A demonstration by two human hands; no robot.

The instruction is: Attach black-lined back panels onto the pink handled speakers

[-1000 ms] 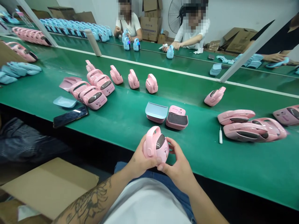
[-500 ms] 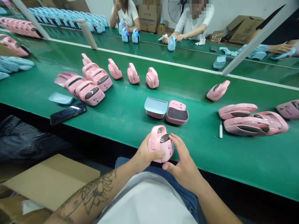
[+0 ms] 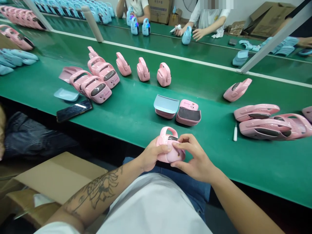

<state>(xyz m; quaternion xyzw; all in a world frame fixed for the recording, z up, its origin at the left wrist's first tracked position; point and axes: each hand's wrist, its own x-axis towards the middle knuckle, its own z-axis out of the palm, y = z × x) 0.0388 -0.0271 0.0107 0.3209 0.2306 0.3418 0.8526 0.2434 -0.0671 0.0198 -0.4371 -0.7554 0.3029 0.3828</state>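
Observation:
My left hand (image 3: pixel 152 154) is wrapped around the side of a pink plastic device with a loop handle (image 3: pixel 168 149), its thumb across the front. The device has a dark window near the top and a small printed picture, partly covered by fingers. On the device's other side, my right hand (image 3: pixel 195 157) grips the front panel, index finger on its upper part and thumb at the lower edge. Both hands hold it above my lap at the table edge. Just beyond lie a stack of curved panels with a light blue top (image 3: pixel 166 104) and a stack with a dark top (image 3: pixel 188 114).
Pink handled devices (image 3: pixel 98 91) stand in groups left and right on the green table (image 3: pixel 126 113). A phone (image 3: pixel 74 110) lies by the left edge, a white-handled screwdriver (image 3: pixel 235 132) at right. An open cardboard box (image 3: pixel 60 175) is at lower left. Co-workers sit across.
My right hand has closed in, its fingers now on the device's front panel. My left thumb has moved up the front. The camera view has shifted slightly.

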